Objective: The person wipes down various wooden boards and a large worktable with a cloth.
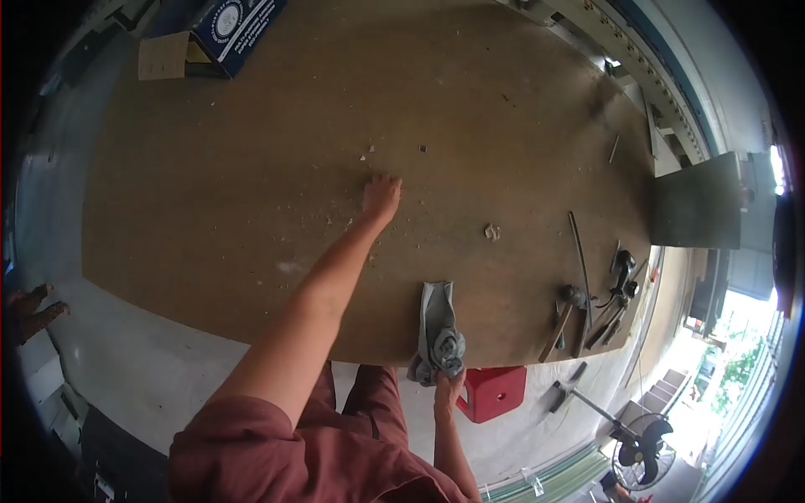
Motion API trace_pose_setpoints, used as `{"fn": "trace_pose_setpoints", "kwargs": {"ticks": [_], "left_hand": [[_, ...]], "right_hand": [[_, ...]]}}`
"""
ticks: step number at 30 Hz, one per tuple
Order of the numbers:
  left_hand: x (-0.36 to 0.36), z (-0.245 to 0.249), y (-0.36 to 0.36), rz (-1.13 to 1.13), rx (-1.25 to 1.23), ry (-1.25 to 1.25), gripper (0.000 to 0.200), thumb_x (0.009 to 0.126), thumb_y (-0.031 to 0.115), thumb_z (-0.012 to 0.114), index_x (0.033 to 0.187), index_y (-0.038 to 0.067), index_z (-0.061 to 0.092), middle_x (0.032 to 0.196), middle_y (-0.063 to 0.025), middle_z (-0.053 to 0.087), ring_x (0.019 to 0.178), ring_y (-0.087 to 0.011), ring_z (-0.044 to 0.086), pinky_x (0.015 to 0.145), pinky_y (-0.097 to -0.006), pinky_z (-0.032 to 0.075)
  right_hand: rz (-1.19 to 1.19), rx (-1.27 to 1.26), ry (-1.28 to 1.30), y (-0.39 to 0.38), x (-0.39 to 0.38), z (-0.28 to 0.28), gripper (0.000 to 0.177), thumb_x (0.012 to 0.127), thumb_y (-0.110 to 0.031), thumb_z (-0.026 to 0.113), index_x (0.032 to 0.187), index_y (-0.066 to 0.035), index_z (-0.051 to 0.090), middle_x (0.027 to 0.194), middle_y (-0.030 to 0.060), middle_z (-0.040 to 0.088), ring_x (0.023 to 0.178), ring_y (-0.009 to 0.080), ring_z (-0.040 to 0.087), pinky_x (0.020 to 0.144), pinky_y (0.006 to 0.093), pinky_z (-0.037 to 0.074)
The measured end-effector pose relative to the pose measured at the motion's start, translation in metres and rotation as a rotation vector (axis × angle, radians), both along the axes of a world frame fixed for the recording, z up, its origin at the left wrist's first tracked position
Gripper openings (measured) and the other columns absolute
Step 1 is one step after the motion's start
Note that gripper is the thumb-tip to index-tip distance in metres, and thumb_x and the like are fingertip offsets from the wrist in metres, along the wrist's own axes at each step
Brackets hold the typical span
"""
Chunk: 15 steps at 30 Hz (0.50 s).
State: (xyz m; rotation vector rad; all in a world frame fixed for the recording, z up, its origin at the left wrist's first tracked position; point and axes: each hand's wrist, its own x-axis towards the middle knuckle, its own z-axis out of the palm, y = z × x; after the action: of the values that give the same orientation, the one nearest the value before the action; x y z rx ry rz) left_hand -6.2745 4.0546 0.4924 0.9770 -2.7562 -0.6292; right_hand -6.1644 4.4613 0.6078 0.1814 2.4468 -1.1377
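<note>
Across the table (210, 210), the left hand (383, 198) is reaching on an outstretched arm, fingers bending, grip unclear; at the table's near edge, the right hand (449, 386) is gripping the cloth (439, 335)

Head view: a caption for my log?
Left hand reaching over a brown table scattered with debris, right hand holding a grey cloth.
</note>
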Motion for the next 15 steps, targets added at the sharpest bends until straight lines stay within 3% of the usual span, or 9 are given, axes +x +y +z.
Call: {"fn": "trace_pose_setpoints", "kwargs": {"ticks": [1, 3, 4, 6, 8, 11, 12, 14, 15], "left_hand": [[0.01, 0.005, 0.003, -0.01, 0.011, -0.002, 0.016, 0.076, 0.017, 0.053, 0.088, 0.007, 0.054, 0.094, -0.0127, 0.051, 0.092, -0.0302, 0.05, 0.067, -0.0406, 0.046], [0.037, 0.021, 0.002, -0.048, 0.362, 0.062, 0.012, 0.073, 0.013, 0.054, 0.08, 0.005, 0.049, 0.082, -0.0139, 0.052, 0.081, -0.0317, 0.052, 0.063, -0.0409, 0.043], [0.066, 0.036, 0.01, -0.009, 0.509, 0.193, 0.014, 0.071, 0.009, 0.055, 0.075, 0.003, 0.044, 0.07, -0.0144, 0.051, 0.07, -0.0336, 0.053, 0.058, -0.0399, 0.041], [0.146, 0.063, 0.029, -0.098, 0.619, 0.193, 0.011, 0.074, 0.009, 0.053, 0.078, 0.003, 0.044, 0.067, -0.0141, 0.053, 0.063, -0.0337, 0.054, 0.055, -0.0366, 0.041], [0.249, 0.078, 0.043, -0.207, 0.809, -0.157, 0.009, 0.075, 0.011, 0.049, 0.078, 0.003, 0.046, 0.071, -0.0166, 0.055, 0.066, -0.033, 0.055, 0.058, -0.0373, 0.042], [0.45, 0.02, 0.057, -0.355, 0.853, -0.754, 0.013, 0.069, 0.014, 0.053, 0.066, 0.002, 0.057, 0.065, -0.0151, 0.059, 0.06, -0.0275, 0.058, 0.059, -0.0365, 0.045], [0.477, 0.043, 0.054, -0.127, 0.965, -0.971, 0.013, 0.07, 0.014, 0.054, 0.066, 0.004, 0.061, 0.054, -0.0096, 0.057, 0.053, -0.0185, 0.057, 0.057, -0.0312, 0.046], [0.525, 0.046, 0.048, 0.415, 1.173, -1.066, 0.02, 0.071, 0.017, 0.057, 0.086, 0.004, 0.061, 0.08, -0.0125, 0.062, 0.067, -0.0198, 0.059, 0.061, -0.0322, 0.049], [0.536, 0.041, 0.041, 0.403, 1.159, -1.075, 0.02, 0.071, 0.017, 0.057, 0.086, 0.004, 0.061, 0.08, -0.0125, 0.062, 0.067, -0.0198, 0.059, 0.061, -0.0322, 0.049]], "right_hand": [[-0.01, 0.011, -0.002, 0.01, 0.0, 0.002, 0.041, 0.07, -0.013, 0.056, 0.106, 0.002, 0.046, 0.097, 0.013, 0.051, 0.091, 0.0202, 0.048, 0.082, 0.0305, 0.036], [-0.104, 0.03, 0.164, 0.03, -0.01, 0.002, 0.039, 0.069, -0.012, 0.055, 0.104, 0.002, 0.045, 0.098, 0.0196, 0.049, 0.093, 0.0328, 0.047, 0.081, 0.0384, 0.036], [-0.115, 0.046, 0.218, 0.043, -0.019, -0.002, 0.04, 0.069, -0.013, 0.055, 0.104, 0.003, 0.045, 0.099, 0.0199, 0.049, 0.093, 0.0336, 0.047, 0.081, 0.039, 0.036], [-0.142, 0.158, 0.344, 0.058, -0.039, 0.0, 0.041, 0.069, -0.016, 0.054, 0.104, 0.004, 0.045, 0.097, 0.0214, 0.05, 0.091, 0.0357, 0.047, 0.08, 0.0405, 0.037], [-0.232, 0.255, 0.371, 0.067, -0.061, -0.005, 0.045, 0.068, -0.019, 0.055, 0.105, 0.006, 0.045, 0.094, 0.0235, 0.052, 0.088, 0.0377, 0.05, 0.078, 0.0419, 0.038], [-0.449, 0.354, 0.36, 0.061, -0.078, -0.035, 0.052, 0.066, -0.023, 0.057, 0.106, 0.008, 0.045, 0.088, 0.0261, 0.056, 0.086, 0.0396, 0.053, 0.077, 0.0434, 0.039], [-0.466, 0.352, 0.357, 0.053, -0.082, -0.037, 0.052, 0.066, -0.023, 0.057, 0.106, 0.008, 0.045, 0.088, 0.0261, 0.056, 0.086, 0.0396, 0.053, 0.077, 0.0434, 0.039], [-0.355, 0.587, 0.31, 0.03, -0.087, -0.036, 0.053, 0.065, -0.025, 0.058, 0.107, 0.005, 0.046, 0.091, 0.0264, 0.055, 0.088, 0.0403, 0.053, 0.079, 0.0438, 0.04], [-0.372, 0.587, 0.304, 0.02, -0.089, -0.044, 0.053, 0.065, -0.025, 0.058, 0.107, 0.005, 0.046, 0.091, 0.0264, 0.055, 0.088, 0.0403, 0.053, 0.079, 0.0438, 0.04]]}}
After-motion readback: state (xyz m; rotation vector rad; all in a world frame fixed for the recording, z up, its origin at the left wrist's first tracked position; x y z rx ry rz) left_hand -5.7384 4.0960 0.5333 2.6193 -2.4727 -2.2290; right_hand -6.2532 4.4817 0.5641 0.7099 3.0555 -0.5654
